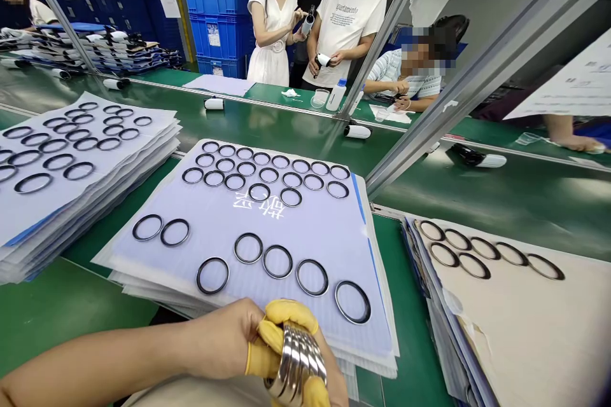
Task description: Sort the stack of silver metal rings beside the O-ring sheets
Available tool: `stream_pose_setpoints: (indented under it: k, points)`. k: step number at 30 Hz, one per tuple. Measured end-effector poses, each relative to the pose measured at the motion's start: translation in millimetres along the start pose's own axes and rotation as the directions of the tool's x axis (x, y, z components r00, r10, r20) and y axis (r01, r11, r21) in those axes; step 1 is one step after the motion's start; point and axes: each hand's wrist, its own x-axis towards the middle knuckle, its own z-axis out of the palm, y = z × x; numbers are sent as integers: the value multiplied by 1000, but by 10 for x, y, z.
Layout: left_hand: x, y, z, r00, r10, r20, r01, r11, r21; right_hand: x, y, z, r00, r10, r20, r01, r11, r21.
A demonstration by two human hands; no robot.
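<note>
A stack of shiny metal rings sits tilted between my two hands at the bottom centre. My left hand reaches in from the left, its yellow-covered fingers closed around the upper side of the stack. On the right, my right hand is partly cut off by the frame and hidden by the rings; a yellow-covered fingertip presses on their lower side. Just beyond both hands, a stack of white sheets carries rows of black-and-silver rings. The nearest loose ring lies at its front right.
More sheet stacks with rings stand at the left and the right. A metal frame post slants up on the right. Behind runs a green conveyor carrying white-and-black devices. Several people and blue crates are beyond it.
</note>
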Motion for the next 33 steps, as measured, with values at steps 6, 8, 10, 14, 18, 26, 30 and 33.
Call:
stream_pose_setpoints:
  k: [6,8,10,14,18,26,30,33]
  points:
    - [-33,-21,-22,1000,-10,24,12,997,-74,0,29,-36,993,115,20,-115,993,34]
    - [-25,-19,-33,1000,1,31,1,999,-53,-3,41,-29,1000,23,15,-23,1000,0]
    - [-12,-6,-35,999,22,32,-23,999,24,-16,61,-4,996,-91,8,90,996,12]
    - [-3,33,-38,995,96,34,-100,978,184,-64,98,82,994,-112,-14,113,987,113]
    - [-28,82,-73,982,184,45,-188,918,350,-91,108,115,989,-142,38,137,983,122]
    - [-80,218,-165,972,230,41,-218,835,505,-102,115,-76,985,-96,142,106,992,-67]
    - [-41,209,-185,995,89,51,-101,948,302,-82,51,-130,984,-91,150,108,988,-106]
    - [-5,160,-185,997,-4,79,-9,987,161,-40,-28,-126,980,-113,165,133,984,-115]
